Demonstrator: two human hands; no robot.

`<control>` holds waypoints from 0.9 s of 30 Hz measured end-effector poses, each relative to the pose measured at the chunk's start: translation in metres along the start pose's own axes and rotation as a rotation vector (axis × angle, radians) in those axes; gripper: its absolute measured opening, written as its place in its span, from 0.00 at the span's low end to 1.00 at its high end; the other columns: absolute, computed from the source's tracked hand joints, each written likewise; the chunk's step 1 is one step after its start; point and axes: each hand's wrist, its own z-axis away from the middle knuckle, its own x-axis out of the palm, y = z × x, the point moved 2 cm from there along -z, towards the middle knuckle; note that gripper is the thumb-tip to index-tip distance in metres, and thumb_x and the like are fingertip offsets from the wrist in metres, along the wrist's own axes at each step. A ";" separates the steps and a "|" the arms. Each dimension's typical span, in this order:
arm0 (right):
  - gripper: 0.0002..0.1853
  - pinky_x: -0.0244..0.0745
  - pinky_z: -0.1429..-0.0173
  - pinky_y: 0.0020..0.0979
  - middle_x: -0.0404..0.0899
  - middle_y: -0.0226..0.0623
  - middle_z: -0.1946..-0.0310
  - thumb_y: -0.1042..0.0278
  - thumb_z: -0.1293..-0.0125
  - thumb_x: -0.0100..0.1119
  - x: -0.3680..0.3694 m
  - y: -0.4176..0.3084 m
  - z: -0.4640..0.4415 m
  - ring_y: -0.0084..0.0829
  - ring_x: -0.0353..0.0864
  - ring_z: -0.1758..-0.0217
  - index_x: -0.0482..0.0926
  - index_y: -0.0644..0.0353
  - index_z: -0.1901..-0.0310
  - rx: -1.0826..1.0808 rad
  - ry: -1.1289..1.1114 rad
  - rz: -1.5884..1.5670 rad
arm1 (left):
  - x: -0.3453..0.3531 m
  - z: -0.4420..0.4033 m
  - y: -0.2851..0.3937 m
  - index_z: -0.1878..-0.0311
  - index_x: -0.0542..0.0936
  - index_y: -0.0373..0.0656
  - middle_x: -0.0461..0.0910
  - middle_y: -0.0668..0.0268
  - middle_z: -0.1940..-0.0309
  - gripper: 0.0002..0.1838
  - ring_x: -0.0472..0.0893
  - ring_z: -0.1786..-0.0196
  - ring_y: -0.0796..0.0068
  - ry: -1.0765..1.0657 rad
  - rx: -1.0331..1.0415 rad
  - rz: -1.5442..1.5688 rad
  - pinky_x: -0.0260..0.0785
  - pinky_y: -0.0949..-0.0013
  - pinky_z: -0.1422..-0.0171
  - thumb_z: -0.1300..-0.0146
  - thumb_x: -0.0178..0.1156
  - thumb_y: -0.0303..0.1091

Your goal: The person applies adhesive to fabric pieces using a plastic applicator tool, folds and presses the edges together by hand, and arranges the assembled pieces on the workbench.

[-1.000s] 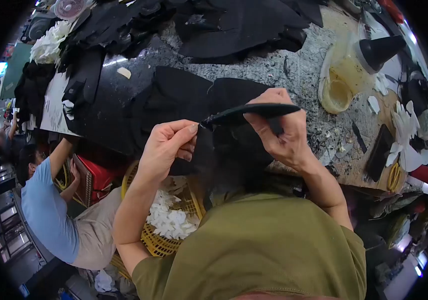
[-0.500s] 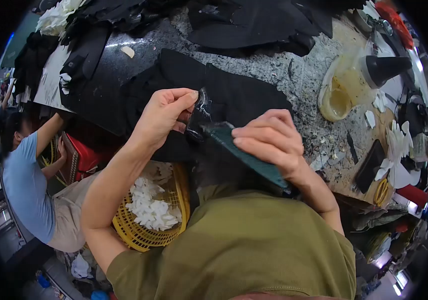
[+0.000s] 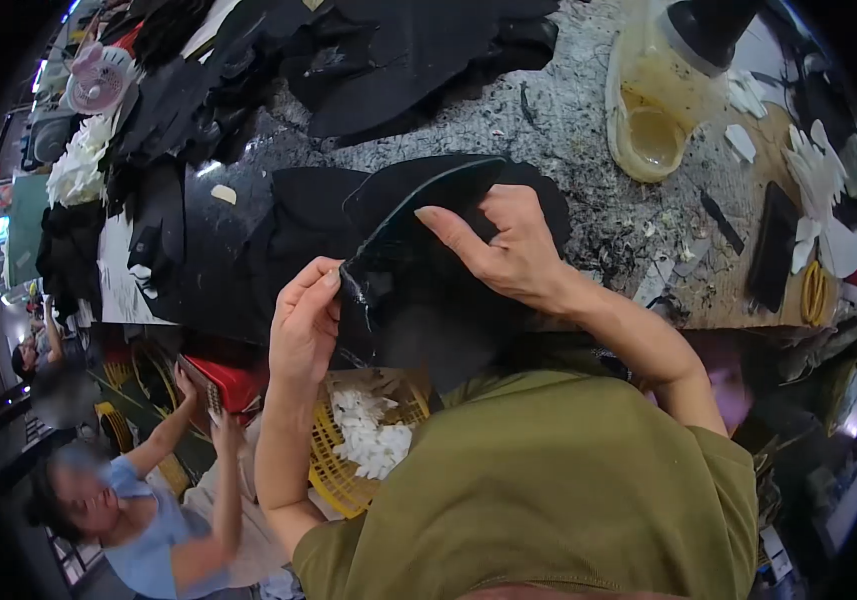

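Note:
A thin dark piece with a greenish edge (image 3: 419,192) is held up in front of me, over black sheets on the table. My left hand (image 3: 309,310) pinches its lower left end, where whitish, shiny residue shows. At its right side my right hand (image 3: 509,240) bears on the piece, thumb stretched toward the edge and the other fingers curled, partly out of sight behind it. Black flat pieces (image 3: 309,190) lie under and behind both hands.
A glue container (image 3: 654,140) with a black nozzle stands at the back right. White gloves (image 3: 817,170), a dark phone-like slab (image 3: 773,245) and yellow bands (image 3: 814,292) lie right. A yellow basket (image 3: 334,465) holds white scraps. A seated co-worker (image 3: 164,530) is at left.
The piece has gone from slanting down to the right to slanting up to the right. My right hand has risen and moved left. The co-worker has turned, both hands now at the red object.

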 end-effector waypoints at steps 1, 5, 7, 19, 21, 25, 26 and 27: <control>0.07 0.70 0.69 0.28 0.79 0.39 0.77 0.71 0.40 0.68 0.000 0.004 0.001 0.33 0.79 0.75 0.81 0.66 0.68 -0.007 -0.061 0.320 | -0.001 -0.001 -0.005 0.56 0.76 0.37 0.81 0.70 0.67 0.07 0.80 0.66 0.86 0.058 -0.033 0.016 0.76 0.80 0.64 0.29 0.49 0.28; 0.10 0.72 0.56 0.32 0.82 0.33 0.68 0.73 0.46 0.66 -0.003 -0.004 0.000 0.34 0.81 0.65 0.80 0.62 0.61 -0.569 0.175 0.035 | -0.003 -0.004 -0.009 0.57 0.73 0.37 0.81 0.66 0.67 0.07 0.81 0.71 0.82 -0.088 -0.018 0.188 0.80 0.73 0.69 0.28 0.47 0.29; 0.13 0.72 0.51 0.33 0.83 0.33 0.62 0.73 0.45 0.61 0.004 -0.011 0.011 0.32 0.82 0.58 0.81 0.60 0.56 -0.653 0.015 -0.023 | 0.000 -0.006 -0.004 0.55 0.72 0.38 0.81 0.65 0.67 0.08 0.82 0.73 0.80 -0.030 -0.029 0.198 0.80 0.72 0.73 0.28 0.46 0.31; 0.04 0.70 0.61 0.28 0.79 0.36 0.70 0.76 0.34 0.60 -0.098 0.021 0.058 0.26 0.76 0.68 0.79 0.67 0.60 0.038 0.415 -0.076 | 0.022 0.008 -0.007 0.31 0.60 0.36 0.77 0.63 0.53 0.25 0.77 0.50 0.78 -0.008 0.198 0.204 0.70 0.73 0.41 0.30 0.49 0.30; 0.04 0.71 0.63 0.28 0.79 0.36 0.69 0.77 0.35 0.59 -0.101 0.010 0.053 0.27 0.76 0.68 0.79 0.67 0.60 -0.020 0.347 -0.114 | 0.044 0.013 -0.012 0.28 0.55 0.37 0.75 0.58 0.46 0.30 0.76 0.43 0.70 0.148 0.412 0.187 0.68 0.70 0.36 0.32 0.50 0.27; 0.07 0.72 0.64 0.29 0.81 0.38 0.69 0.82 0.40 0.62 -0.069 -0.001 0.034 0.30 0.78 0.70 0.81 0.66 0.60 -0.372 0.179 -0.227 | 0.067 0.008 -0.021 0.26 0.51 0.41 0.71 0.55 0.41 0.39 0.76 0.42 0.64 0.311 0.597 -0.002 0.69 0.63 0.35 0.41 0.48 0.13; 0.07 0.72 0.64 0.29 0.81 0.39 0.69 0.82 0.41 0.62 -0.064 -0.003 0.032 0.31 0.78 0.70 0.81 0.66 0.60 -0.310 0.151 -0.245 | 0.060 0.012 -0.023 0.27 0.53 0.41 0.71 0.55 0.41 0.38 0.77 0.44 0.64 0.323 0.570 0.067 0.70 0.63 0.38 0.42 0.49 0.13; 0.07 0.72 0.65 0.28 0.82 0.40 0.69 0.82 0.41 0.63 -0.059 -0.003 0.031 0.31 0.79 0.70 0.81 0.66 0.60 -0.240 0.130 -0.256 | 0.053 0.015 -0.024 0.27 0.54 0.41 0.71 0.56 0.42 0.38 0.78 0.46 0.65 0.325 0.535 0.137 0.72 0.64 0.40 0.42 0.50 0.14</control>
